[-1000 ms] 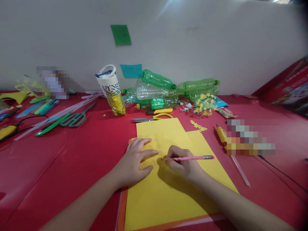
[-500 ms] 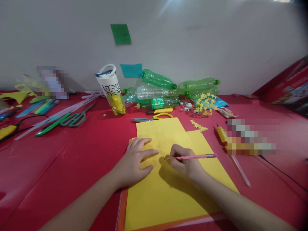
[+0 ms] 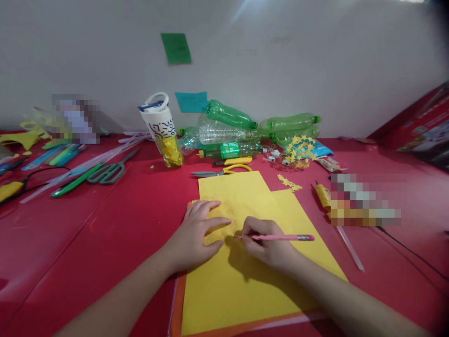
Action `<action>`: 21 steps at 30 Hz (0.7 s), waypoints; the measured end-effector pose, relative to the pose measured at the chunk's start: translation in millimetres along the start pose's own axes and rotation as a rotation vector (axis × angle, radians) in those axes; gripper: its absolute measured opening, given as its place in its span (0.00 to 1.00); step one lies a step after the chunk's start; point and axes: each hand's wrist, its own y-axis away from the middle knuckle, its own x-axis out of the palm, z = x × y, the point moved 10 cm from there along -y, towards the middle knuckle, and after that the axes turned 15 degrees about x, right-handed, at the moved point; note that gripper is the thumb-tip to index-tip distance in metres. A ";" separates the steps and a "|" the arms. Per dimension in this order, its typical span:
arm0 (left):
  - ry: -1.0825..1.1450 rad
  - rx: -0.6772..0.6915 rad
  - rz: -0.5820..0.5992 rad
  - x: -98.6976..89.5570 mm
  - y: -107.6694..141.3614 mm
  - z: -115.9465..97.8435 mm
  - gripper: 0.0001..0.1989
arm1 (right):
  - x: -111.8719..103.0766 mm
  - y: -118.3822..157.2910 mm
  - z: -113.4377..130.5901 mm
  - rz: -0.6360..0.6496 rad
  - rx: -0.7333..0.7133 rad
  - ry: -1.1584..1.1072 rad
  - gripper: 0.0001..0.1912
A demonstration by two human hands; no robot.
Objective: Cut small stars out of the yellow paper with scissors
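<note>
Yellow paper [image 3: 224, 295] lies on a red tabletop, over orange and pink sheets whose edges show below it. My left hand [image 3: 199, 231] rests flat on the paper's left side, fingers spread. My right hand [image 3: 268, 243] is closed around a pink pencil [image 3: 286, 238], its tip against the paper just right of my left fingers. Faint pencil marks show near the left fingertips. The pencil's eraser end points right.
Behind the paper lie yellow-handled scissors [image 3: 238, 170], a yellow cutter [image 3: 238, 161] and several green plastic bottles [image 3: 231, 114]. A white tumbler [image 3: 159, 124] stands back left. Dark scissors [image 3: 110, 172] lie left; a glue gun [image 3: 323, 196] and its cord lie right.
My right hand has moved slightly left and toward me, taking the pencil tip along the paper. My left hand has stayed in place.
</note>
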 end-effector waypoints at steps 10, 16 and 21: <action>-0.010 0.004 0.007 -0.1 0.3 -0.3 0.20 | 1.8 0.4 3.8 0.006 -0.023 0.030 0.06; -0.005 0.001 0.019 0.8 2.4 -0.6 0.22 | -49.8 -4.0 -16.1 -0.329 0.080 -0.208 0.04; 0.040 -0.042 -0.086 -7.2 7.0 7.3 0.21 | -67.1 -6.3 -17.8 -0.384 0.063 -0.158 0.11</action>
